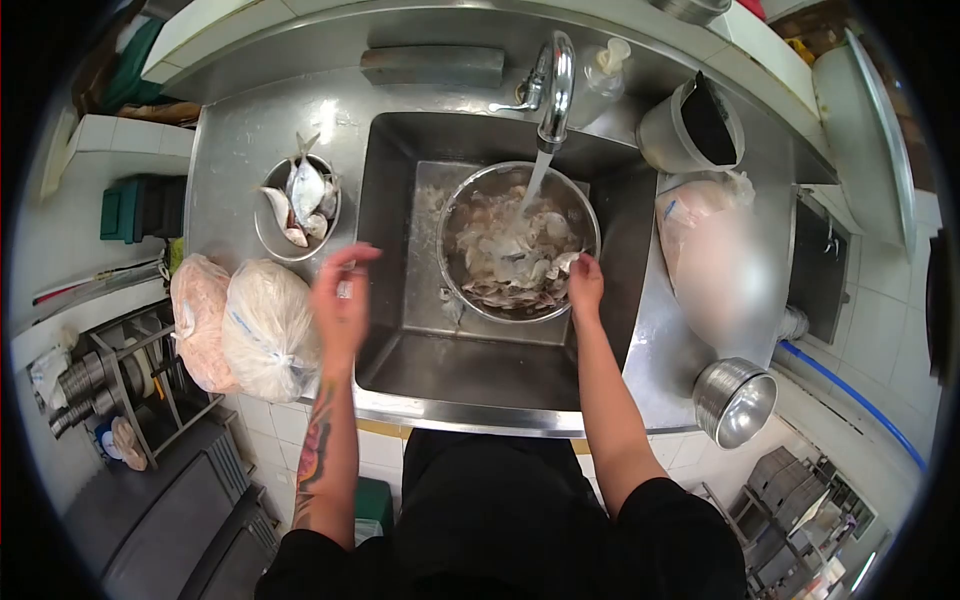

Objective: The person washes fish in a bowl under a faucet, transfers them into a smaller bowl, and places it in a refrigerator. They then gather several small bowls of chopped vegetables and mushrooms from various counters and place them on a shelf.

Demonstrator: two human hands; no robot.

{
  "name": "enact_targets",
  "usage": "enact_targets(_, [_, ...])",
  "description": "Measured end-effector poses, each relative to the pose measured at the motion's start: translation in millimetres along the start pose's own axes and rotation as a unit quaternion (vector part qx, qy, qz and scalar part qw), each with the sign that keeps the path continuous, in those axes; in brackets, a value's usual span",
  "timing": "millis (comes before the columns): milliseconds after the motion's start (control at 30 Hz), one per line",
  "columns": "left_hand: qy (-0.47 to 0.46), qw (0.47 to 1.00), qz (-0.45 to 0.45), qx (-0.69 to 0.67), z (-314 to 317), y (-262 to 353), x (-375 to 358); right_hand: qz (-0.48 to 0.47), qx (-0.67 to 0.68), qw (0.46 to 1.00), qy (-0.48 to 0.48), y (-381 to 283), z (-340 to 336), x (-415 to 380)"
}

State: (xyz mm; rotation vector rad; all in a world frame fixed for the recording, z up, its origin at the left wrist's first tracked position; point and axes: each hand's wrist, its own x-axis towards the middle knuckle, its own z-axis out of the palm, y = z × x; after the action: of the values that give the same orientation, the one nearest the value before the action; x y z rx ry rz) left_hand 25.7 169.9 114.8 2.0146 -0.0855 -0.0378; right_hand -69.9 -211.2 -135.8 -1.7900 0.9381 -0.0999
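Note:
A round metal bowl point(441, 250) stands in the sink, filled with water and many pale pieces that look like fish point(500, 245). Water from the faucet point(562, 90) pours into it. At the bowl's right rim, my right hand point(587, 287) pinches a pale fish piece point(566, 264). My left hand point(343, 300) hangs over the counter at the sink's left edge, somewhat blurred, its fingers apart and pointing right. Beyond it, a smaller metal bowl point(262, 232) holds several whole silvery fish point(306, 190).
Two filled plastic bags point(270, 325) point(203, 320) lie at the counter's left. On the right are another filled bag point(695, 225), a bucket point(660, 140) with something black inside, and stacked metal bowls point(735, 400). A pump bottle point(598, 85) stands behind the sink point(480, 375).

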Motion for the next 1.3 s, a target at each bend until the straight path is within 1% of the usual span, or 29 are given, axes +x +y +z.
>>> enact_targets(67, [-0.145, 0.984, -0.065, -0.085, 57.9, -11.5, -9.1, -0.012, 0.003, 1.000, 0.017, 1.2, 1.7, 21.0])
enact_targets(100, [-0.201, 0.978, -0.048, -0.028, 87.0, -36.8, -11.4, 0.050, -0.033, 0.998, 0.000, 9.5, 5.8, 34.0])
enact_targets(133, [-0.261, 0.959, -0.114, -0.007, 113.4, -63.3, -13.4, 0.111, -0.069, 0.991, -0.017, 19.5, 9.7, 44.3])
enact_targets(167, [-0.258, 0.952, -0.163, -0.017, 142.4, -93.2, -12.6, 0.114, -0.072, 0.991, -0.018, 32.2, 15.7, 52.5])
enact_targets(200, [-0.253, 0.944, -0.211, -0.026, 168.6, -124.3, -8.9, 0.164, -0.024, 0.986, -0.016, 45.4, 23.8, 59.8])
enact_targets(233, [-0.253, 0.943, -0.215, -0.028, 191.4, -160.0, -4.3, 0.213, 0.024, 0.977, -0.014, 54.7, 28.3, 64.7])
enact_targets(267, [-0.210, 0.946, -0.245, -0.025, 213.5, -195.1, 2.5, 0.250, 0.060, 0.963, -0.079, 57.4, 27.3, 69.4])
enact_targets(300, [-0.166, 0.947, -0.275, -0.022, 228.9, -215.9, 14.1, 0.250, 0.057, 0.963, -0.082, 62.2, 32.0, 74.2])
enact_targets(333, [-0.162, 0.946, -0.280, -0.024, 238.2, -224.2, 27.5, 0.262, 0.084, 0.959, -0.073, 68.6, 38.8, 76.4])
enact_targets(400, [-0.164, 0.922, -0.345, -0.059, 250.6, -239.6, 35.4, 0.282, 0.102, 0.951, -0.072, 77.7, 42.1, 74.2])
enact_targets(467, [-0.147, 0.916, -0.362, -0.086, 245.6, -223.4, 42.0, 0.398, 0.277, 0.861, -0.152, 68.0, 41.2, 74.2])
enact_targets(500, [-0.133, 0.913, -0.367, -0.115, 240.3, -213.0, 46.1, 0.403, 0.274, 0.859, -0.156, 78.2, 42.8, 76.8])
enact_targets(533, [-0.078, 0.945, -0.297, -0.113, 235.6, -213.6, 43.9, 0.386, 0.293, 0.859, -0.165, 90.3, 42.9, 79.8])
enact_targets(567, [-0.077, 0.944, -0.301, -0.111, 227.7, -212.5, 37.2, 0.369, 0.312, 0.858, -0.174, 101.8, 43.4, 80.2])
enact_targets(633, [0.103, 0.938, -0.265, -0.199, 204.5, -221.5, 19.0, 0.367, 0.285, 0.871, -0.162, 83.8, 39.9, 70.4])
enact_targets(700, [0.170, 0.930, -0.286, -0.155, 185.5, -239.1, -10.1, 0.330, 0.307, 0.873, -0.185, 75.8, 39.3, 62.3])
enact_targets(733, [0.139, 0.932, -0.325, -0.082, 180.0, -261.4, -27.8, 0.328, 0.308, 0.873, -0.187, 55.5, 39.1, 52.7])
enact_targets(767, [0.106, 0.926, -0.361, -0.009, 177.1, -284.9, -45.0, 0.371, 0.304, 0.863, -0.156, 16.4, 40.5, 36.6])
enact_targets(800, [0.108, 0.927, -0.358, -0.011, 175.8, -301.3, -62.5, 0.412, 0.299, 0.851, -0.125, -6.7, 41.8, 29.0])
enact_targets(833, [0.013, 0.942, -0.297, 0.155, 177.0, -315.6, -79.2, 0.408, 0.300, 0.853, -0.124, -1.5, 44.5, 31.3])
enact_targets(867, [-0.082, 0.919, -0.224, 0.314, 180.1, -323.8, -84.5, 0.413, 0.314, 0.841, -0.154, 15.3, 49.2, 35.0])
enact_targets(900, [-0.083, 0.921, -0.223, 0.309, 184.0, -326.3, -81.8, 0.418, 0.325, 0.828, -0.183, 38.5, 53.3, 39.8])
enact_targets(967, [-0.192, 0.916, -0.267, 0.231, 192.6, -330.8, -78.0, 0.409, 0.324, 0.830, -0.198, 61.3, 53.0, 50.2])
enact_targets(1000, [-0.152, 0.915, -0.276, 0.252, 193.4, -292.6, -67.1, 0.386, 0.343, 0.828, -0.219, 51.4, 49.1, 46.9])
enact_targets(1067, [-0.175, 0.912, -0.273, 0.253, 199.0, -312.2, -67.2, 0.363, 0.361, 0.825, -0.240, 43.4, 45.6, 45.9])
enact_targets(1100, [-0.197, 0.906, -0.273, 0.255, 199.7, -315.7, -67.8, 0.381, 0.360, 0.821, -0.224, 42.7, 44.3, 46.3])
enact_targets(1167, [-0.196, 0.914, -0.271, 0.227, 195.7, -320.9, -72.5, 0.402, 0.360, 0.815, -0.211, 40.3, 44.7, 45.8])
enact_targets(1233, [-0.172, 0.926, -0.273, 0.194, 181.6, -303.6, -64.6, 0.429, 0.388, 0.796, -0.180, 38.1, 48.1, 46.0])
enact_targets(1300, [-0.163, 0.920, -0.280, 0.219, 164.0, -279.1, -54.4, 0.425, 0.407, 0.784, -0.196, 46.0, 56.9, 49.5])
